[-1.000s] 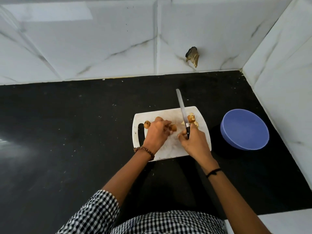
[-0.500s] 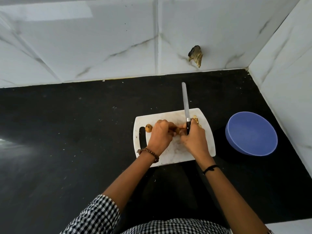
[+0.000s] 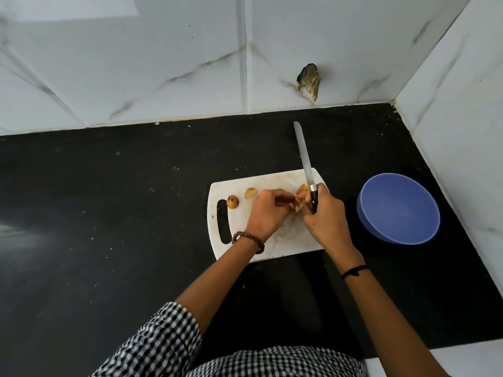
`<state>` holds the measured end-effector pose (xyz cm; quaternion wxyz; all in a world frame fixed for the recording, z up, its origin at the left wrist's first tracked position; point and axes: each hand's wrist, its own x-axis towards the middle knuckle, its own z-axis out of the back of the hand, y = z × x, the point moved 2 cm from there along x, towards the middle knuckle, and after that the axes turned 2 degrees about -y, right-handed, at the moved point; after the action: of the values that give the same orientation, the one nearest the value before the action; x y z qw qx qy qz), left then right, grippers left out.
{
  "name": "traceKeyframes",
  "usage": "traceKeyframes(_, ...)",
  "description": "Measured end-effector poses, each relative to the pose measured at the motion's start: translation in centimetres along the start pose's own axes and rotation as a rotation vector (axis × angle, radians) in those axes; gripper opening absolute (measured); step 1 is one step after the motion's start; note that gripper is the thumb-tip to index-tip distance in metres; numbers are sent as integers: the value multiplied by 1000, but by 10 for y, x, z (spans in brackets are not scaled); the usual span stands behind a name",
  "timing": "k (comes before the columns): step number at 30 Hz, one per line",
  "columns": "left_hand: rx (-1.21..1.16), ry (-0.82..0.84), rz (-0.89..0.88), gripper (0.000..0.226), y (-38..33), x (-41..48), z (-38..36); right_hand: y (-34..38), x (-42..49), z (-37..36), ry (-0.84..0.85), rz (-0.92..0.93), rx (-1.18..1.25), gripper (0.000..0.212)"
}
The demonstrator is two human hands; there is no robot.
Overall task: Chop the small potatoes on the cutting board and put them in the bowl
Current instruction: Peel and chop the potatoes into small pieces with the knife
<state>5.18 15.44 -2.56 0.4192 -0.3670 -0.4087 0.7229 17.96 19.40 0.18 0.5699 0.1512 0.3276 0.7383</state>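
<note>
A checked sleeve (image 3: pixel 163 341) is seen nearest, at the lower edge. From it the left forearm is stretched up and to the right, while the right forearm is angled up and to the left, so that both converge over the white cutting board (image 3: pixel 288 240). A beaded bracelet (image 3: pixel 248 240) is worn on the left wrist and a black band (image 3: pixel 353 270) on the right.

The left hand (image 3: pixel 268 213) is held knuckles-up, its fingers curled down and pinched on a pale potato piece (image 3: pixel 295 204) at the middle of the board. The right hand (image 3: pixel 325 216) is set just beside it – fingers wrapped tightly round the black handle of the knife (image 3: pixel 306 161), whose long blade is pointed away, past the board's far edge.

A heap of cut pieces (image 3: pixel 302 189) is partly hidden by the knife. A whole small potato (image 3: pixel 232 201) and a cut half (image 3: pixel 250 192) are left on the board's left part, near its handle slot.

The blue bowl (image 3: pixel 398 209) is placed on the black counter (image 3: pixel 109 213) to the right of the board, apart from it. Beyond, a chipped hole (image 3: pixel 309 80) is seen in the marbled wall.
</note>
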Motion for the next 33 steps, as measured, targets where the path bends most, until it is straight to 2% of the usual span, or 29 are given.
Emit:
traceKeyframes(4,163,-90,-55,26,4,-3,10,1,-5,-2,-21,-4,89,22)
traceKeyframes(11,199,-69,-71,26,9,-9,9,-5,-10,-2,-81,-34,69,22)
traceKeyframes(18,113,-30,-33,34,6,-15,2,-2,-10,-9,-76,16,44,23)
traceKeyframes(21,54,-2,-2,39,4,-16,0,-2,-7,-14,-58,2,-27,34)
traceKeyframes(25,26,-9,9,41,3,-18,4,1,-6,-10,-98,-9,18,24)
traceKeyframes(30,101,-73,-48,36,7,-21,17,4,-7,-15,-74,19,8,27)
traceKeyframes(33,232,-134,-129,32,7,-19,30,14,-5,-24,-30,13,-6,30)
